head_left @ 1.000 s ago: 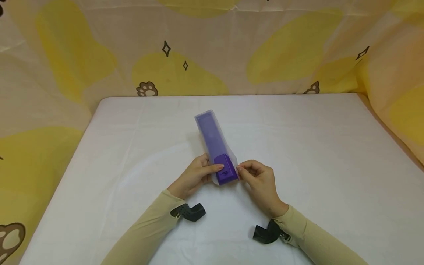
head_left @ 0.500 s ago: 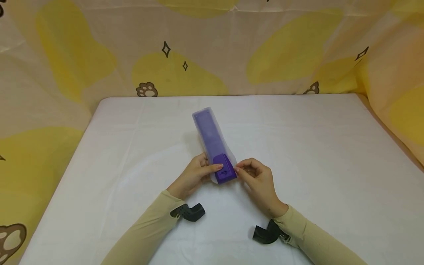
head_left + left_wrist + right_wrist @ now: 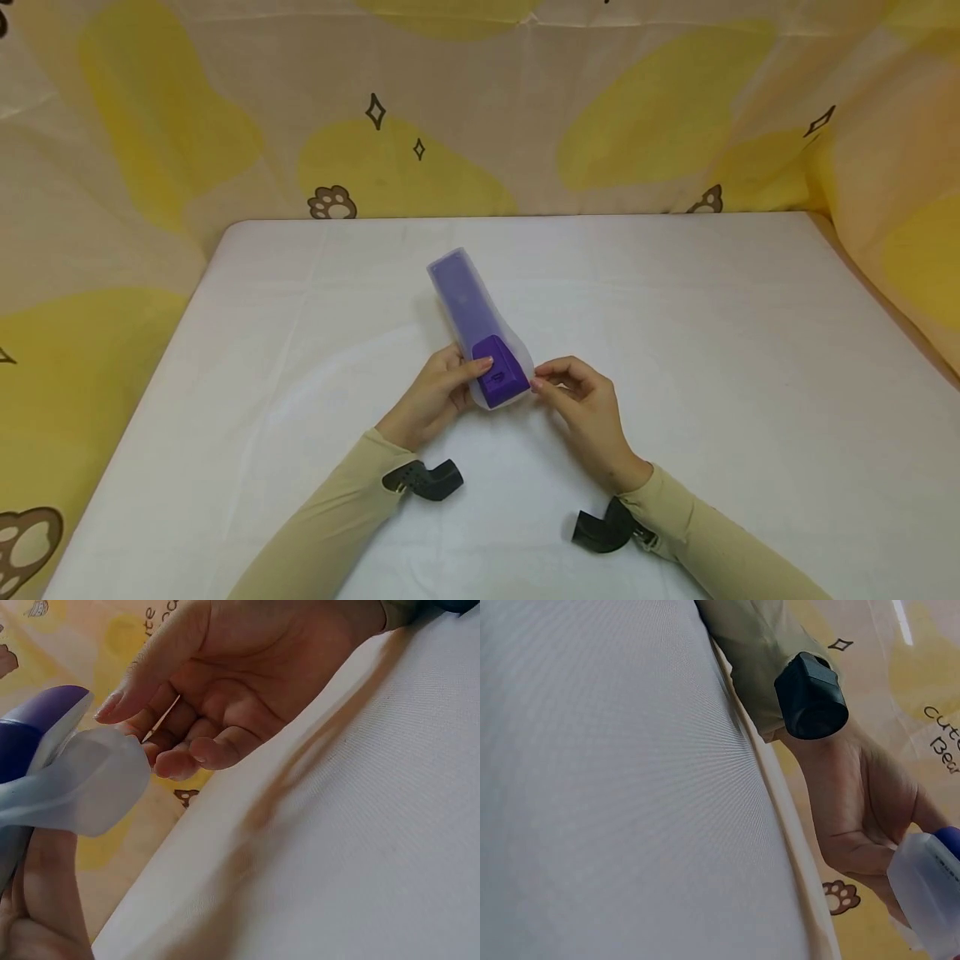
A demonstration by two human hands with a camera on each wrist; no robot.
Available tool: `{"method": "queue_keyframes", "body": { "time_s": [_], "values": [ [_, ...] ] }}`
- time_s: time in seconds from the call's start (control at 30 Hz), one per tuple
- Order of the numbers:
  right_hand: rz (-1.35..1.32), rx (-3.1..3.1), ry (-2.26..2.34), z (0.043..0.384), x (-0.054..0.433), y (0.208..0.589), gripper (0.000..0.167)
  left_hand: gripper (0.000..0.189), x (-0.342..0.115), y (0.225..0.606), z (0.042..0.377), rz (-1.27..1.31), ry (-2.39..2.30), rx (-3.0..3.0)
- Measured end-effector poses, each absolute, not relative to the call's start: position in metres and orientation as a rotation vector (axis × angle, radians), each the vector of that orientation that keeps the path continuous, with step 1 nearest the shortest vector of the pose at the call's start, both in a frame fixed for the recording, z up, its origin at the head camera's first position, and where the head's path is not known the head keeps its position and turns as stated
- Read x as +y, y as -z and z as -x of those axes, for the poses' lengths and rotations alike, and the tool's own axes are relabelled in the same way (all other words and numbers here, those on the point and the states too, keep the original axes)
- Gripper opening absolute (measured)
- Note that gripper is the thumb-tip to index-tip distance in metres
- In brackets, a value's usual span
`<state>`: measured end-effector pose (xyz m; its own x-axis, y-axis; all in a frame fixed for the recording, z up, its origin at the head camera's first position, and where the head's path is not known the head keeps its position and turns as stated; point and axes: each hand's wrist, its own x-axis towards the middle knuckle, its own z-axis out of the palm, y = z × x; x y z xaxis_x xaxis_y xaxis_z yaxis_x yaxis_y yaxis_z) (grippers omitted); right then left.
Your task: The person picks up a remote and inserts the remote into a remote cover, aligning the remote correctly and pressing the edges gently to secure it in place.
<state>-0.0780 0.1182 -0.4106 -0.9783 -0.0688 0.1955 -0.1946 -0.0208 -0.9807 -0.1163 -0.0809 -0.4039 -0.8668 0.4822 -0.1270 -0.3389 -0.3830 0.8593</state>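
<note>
A long, flat purple object (image 3: 500, 379) lies slanted in a translucent, soft-looking sleeve (image 3: 521, 343). Its darker, raised near end shows uncovered. My left hand (image 3: 431, 396) grips this end from the left, thumb on top and fingers underneath, mostly hidden. At the near right corner, the thumb and forefinger of my right hand (image 3: 588, 412) pinch the sleeve's edge. In the left wrist view, the sleeve's rim (image 3: 112, 784) bulges out beside the purple end (image 3: 45, 724), and the right hand's other fingers curl loosely. The right wrist view shows the sleeve (image 3: 926, 892) in front of the left fingers.
A white cloth covers the table (image 3: 712, 333), with a patterned yellow and beige curtain (image 3: 450, 100) behind it. Black wrist cameras sit on the left cuff (image 3: 427, 481) and right cuff (image 3: 603, 527).
The purple object's far end has swung left. Its near end has moved slightly up and left, and more of the sleeve's rim now shows below it. The right hand has barely moved.
</note>
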Motion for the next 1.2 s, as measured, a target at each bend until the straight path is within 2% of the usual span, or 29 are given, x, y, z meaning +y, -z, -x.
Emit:
{"method": "queue_keyframes", "body": {
  "time_s": [0.57, 1.2],
  "values": [
    [-0.351, -2.164, -2.198, 0.0786, 0.1185, 0.4135, 0.020, 0.050, -0.0821, 0.4033, 0.1163, -0.181, -2.237, 1.354],
    [-0.307, -2.192, -2.189, 0.0775, 0.1181, 0.4141, 0.013, 0.049, -0.0785, 0.4062, 0.1155, -0.121, -2.205, 1.353]
  ]
}}
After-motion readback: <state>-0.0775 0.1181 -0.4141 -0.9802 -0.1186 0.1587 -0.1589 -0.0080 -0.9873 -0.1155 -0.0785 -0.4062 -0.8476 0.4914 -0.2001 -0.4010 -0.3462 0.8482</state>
